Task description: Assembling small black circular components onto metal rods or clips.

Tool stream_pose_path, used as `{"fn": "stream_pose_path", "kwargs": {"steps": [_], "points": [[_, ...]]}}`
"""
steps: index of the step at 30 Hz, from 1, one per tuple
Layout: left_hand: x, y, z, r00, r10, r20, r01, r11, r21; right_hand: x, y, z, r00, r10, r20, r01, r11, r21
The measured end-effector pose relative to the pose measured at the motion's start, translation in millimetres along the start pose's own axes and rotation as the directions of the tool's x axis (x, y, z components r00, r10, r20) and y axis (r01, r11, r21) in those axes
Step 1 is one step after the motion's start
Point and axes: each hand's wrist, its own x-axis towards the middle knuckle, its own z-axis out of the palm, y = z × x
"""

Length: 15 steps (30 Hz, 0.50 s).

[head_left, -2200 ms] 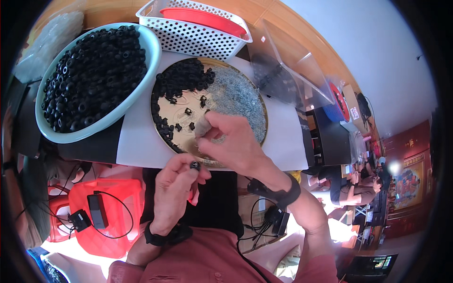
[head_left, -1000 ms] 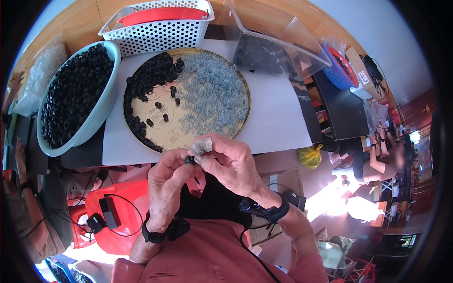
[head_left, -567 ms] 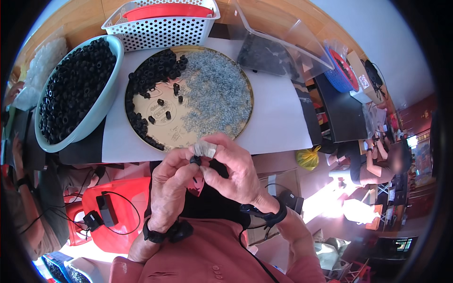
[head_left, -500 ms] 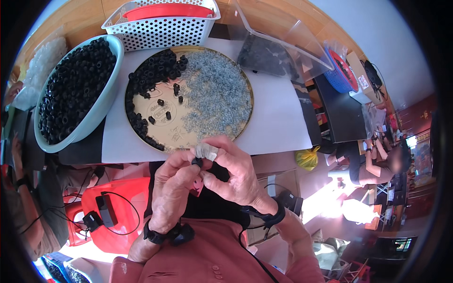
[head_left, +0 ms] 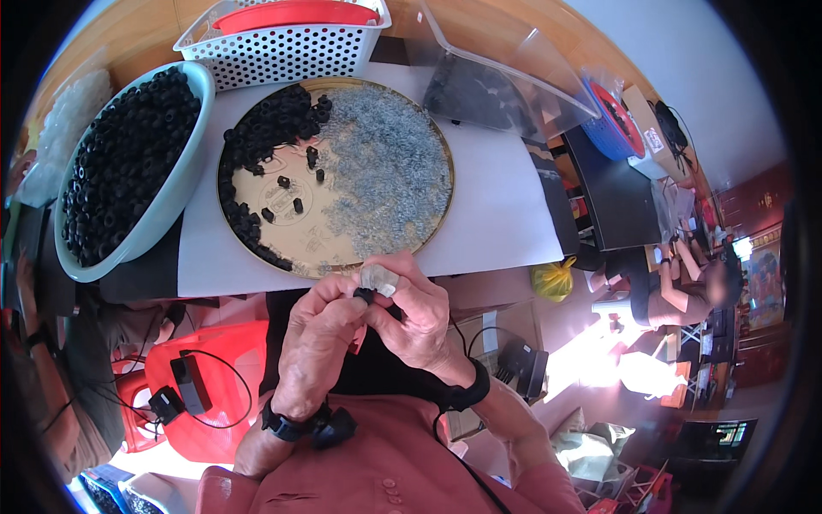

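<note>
Just in front of the tray's near edge, my two hands meet fingertip to fingertip. My left hand [head_left: 318,330] pinches a small black plastic cap [head_left: 366,295] between thumb and fingers. My right hand [head_left: 415,317] is closed against the same spot, a pale wrapping [head_left: 380,279] around one fingertip; its fingers hide whatever they grip. Beyond them lies a round gold tray [head_left: 287,231]. Black caps [head_left: 278,124] are heaped along its left and far side, a few of them loose in the middle. Many small clear pieces [head_left: 385,163] cover its right half.
A pale green basin [head_left: 201,146] full of black caps stands left. Behind the tray are a white perforated basket [head_left: 291,60] and a clear plastic box [head_left: 548,124]. A red stool [head_left: 205,377] stands lower left. Other people sit at the left edge and far right.
The view has shifted slightly, so the tray and basin sit a little further left. My hands stay together at the black cap, with the right one turned slightly.
</note>
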Motion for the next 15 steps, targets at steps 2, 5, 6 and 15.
{"fn": "stream_pose_path", "kwargs": {"steps": [2, 5, 6, 15], "points": [[-1.7, -0.5, 0.2, 1.0, -0.011, -0.004, 0.011, 1.0, -0.004, -0.2, -2.6, -1.4, 0.997, 0.064, 0.049, -0.066, 0.997, 0.048], [-2.9, 1.4, 3.8, 1.0, -0.012, 0.028, 0.013, 1.0, -0.025, 0.4, -1.8, -2.8, 0.996, 0.07, 0.05, -0.072, 0.996, 0.047], [-2.8, 0.9, 3.2, 1.0, -0.01, 0.026, 0.011, 1.0, -0.024, 0.2, -1.7, -2.7, 0.996, 0.068, 0.05, -0.071, 0.996, 0.049], [-2.0, -10.3, 6.1, 0.998, 0.066, -0.006, -0.066, 0.998, -0.015, -7.2, 6.2, 6.4, 0.998, -0.026, -0.055, 0.028, 0.999, 0.041]]}}
